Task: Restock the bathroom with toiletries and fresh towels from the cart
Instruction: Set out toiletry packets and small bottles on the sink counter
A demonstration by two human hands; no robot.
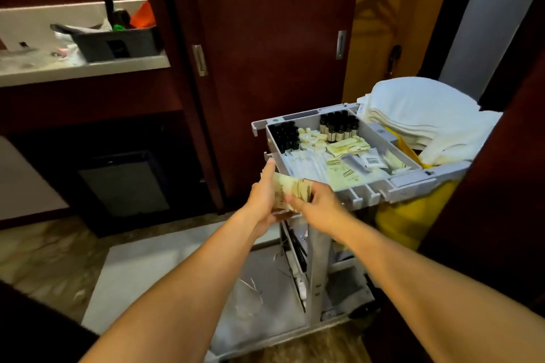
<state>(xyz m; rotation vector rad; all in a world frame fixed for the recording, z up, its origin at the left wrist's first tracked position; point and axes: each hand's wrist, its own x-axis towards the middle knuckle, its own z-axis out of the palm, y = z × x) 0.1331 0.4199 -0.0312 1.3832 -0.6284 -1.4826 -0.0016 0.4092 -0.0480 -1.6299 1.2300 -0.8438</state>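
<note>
Toiletry packets (290,187) sit in a small cream stack just left of centre, long axis running left to right — left hand (262,196) cupped round the far end, right hand (317,205) pinching the near end. Directly right lies the cart tray (410,183); folded white towels (418,109) are stacked beyond — upper right.

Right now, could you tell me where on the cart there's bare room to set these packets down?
Hardly any. The tray is packed with bottles, soaps and sachets. Towels cover the far end. Only the grey rim nearest both hands is bare.
</note>
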